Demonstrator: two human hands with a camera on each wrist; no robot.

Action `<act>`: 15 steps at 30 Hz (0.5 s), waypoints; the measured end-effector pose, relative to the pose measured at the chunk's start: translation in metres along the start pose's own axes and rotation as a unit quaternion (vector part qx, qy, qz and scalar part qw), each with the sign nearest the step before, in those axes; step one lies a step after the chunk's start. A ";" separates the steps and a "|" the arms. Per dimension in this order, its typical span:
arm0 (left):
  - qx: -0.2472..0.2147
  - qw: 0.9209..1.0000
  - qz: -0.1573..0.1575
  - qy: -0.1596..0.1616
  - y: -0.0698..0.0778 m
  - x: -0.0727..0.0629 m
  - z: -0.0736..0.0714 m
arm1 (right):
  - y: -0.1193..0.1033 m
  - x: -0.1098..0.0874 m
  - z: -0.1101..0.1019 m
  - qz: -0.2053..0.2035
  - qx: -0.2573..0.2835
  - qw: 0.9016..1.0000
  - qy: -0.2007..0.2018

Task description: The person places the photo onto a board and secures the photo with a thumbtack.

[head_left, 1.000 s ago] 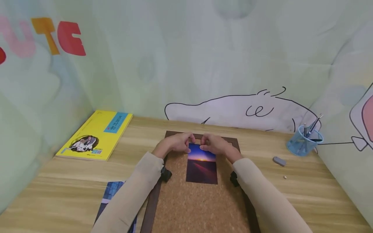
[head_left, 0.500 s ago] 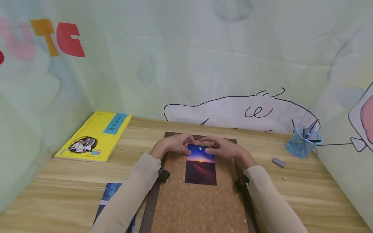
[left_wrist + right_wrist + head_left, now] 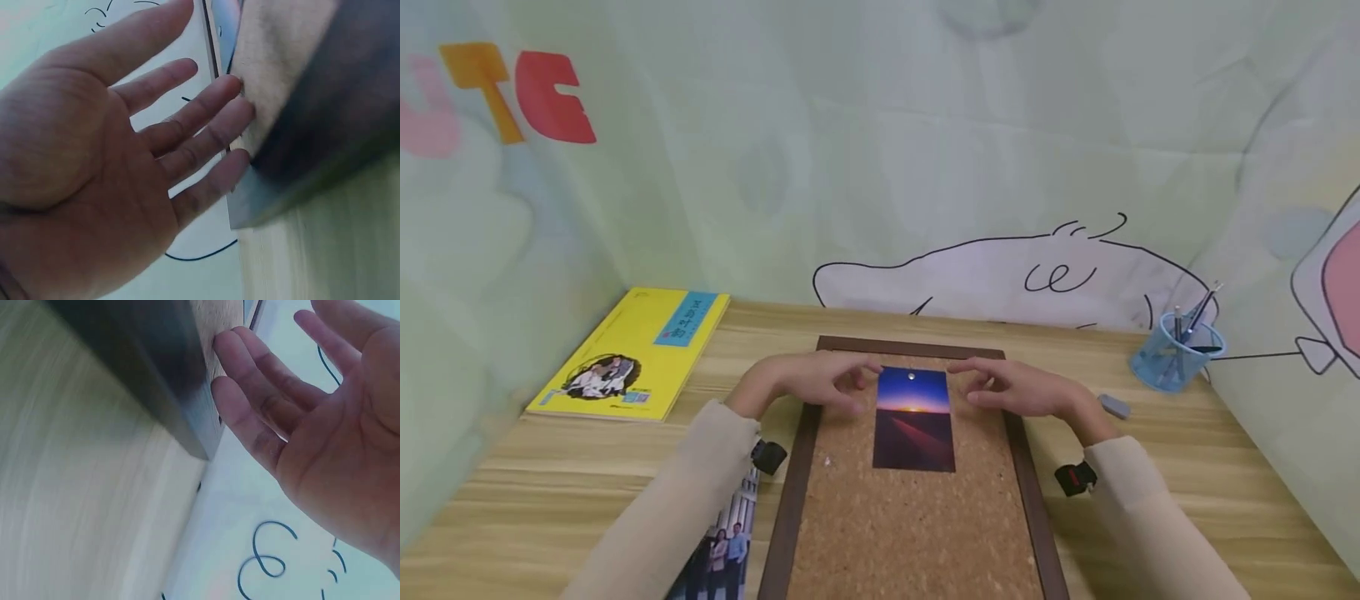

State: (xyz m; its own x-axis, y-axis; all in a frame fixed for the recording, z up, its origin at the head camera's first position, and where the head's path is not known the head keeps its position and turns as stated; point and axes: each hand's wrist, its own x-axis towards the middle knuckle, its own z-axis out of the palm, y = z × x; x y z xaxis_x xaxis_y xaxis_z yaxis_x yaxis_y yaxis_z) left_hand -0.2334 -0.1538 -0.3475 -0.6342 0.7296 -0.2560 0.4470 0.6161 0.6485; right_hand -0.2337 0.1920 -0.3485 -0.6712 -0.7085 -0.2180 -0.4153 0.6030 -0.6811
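Note:
A sunset photo (image 3: 913, 425) lies on the cork board (image 3: 917, 533), near its far end, with a small shiny pushpin (image 3: 912, 377) at its top middle. My left hand (image 3: 820, 379) hovers beside the photo's upper left, fingers loosely bent and holding nothing. On the other side, my right hand (image 3: 1018, 387) is near the upper right corner, also holding nothing. Both wrist views show relaxed, spread fingers close to the dark board frame (image 3: 181, 381). Another photo (image 3: 726, 542), with people on it, lies left of the board, partly hidden under the left sleeve.
A yellow book (image 3: 632, 354) lies at the back left of the wooden table (image 3: 572, 492). At the back right stands a blue mesh pen cup (image 3: 1176, 354) with pens, and a grey eraser (image 3: 1114, 406) lies in front of it. A patterned curtain (image 3: 880, 167) closes off the back.
My right hand has let go at the photo's top, and the pin there now shows. Both hands have moved apart, outward from the photo, which stays in place.

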 end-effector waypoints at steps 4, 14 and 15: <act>0.010 1.000 0.018 0.015 -0.003 -0.017 0.004 | 0.001 -0.013 -0.002 0.003 -0.017 1.000 0.004; 0.009 1.000 -0.014 0.010 -0.005 -0.058 0.009 | 0.028 -0.051 -0.013 0.033 -0.043 0.987 0.153; -0.001 1.000 -0.017 0.012 -0.004 -0.060 0.010 | 0.030 -0.055 -0.014 0.035 -0.047 0.985 0.162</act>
State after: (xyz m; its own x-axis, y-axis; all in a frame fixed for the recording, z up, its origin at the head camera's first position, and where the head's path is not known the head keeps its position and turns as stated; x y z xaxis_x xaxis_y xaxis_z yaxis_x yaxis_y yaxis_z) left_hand -0.1912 -0.1974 -0.3421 -0.6641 0.7012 -0.2595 0.4247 0.6394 0.6410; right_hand -0.2176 0.2542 -0.3474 -0.8547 -0.5189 -0.0162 -0.4063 0.6881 -0.6012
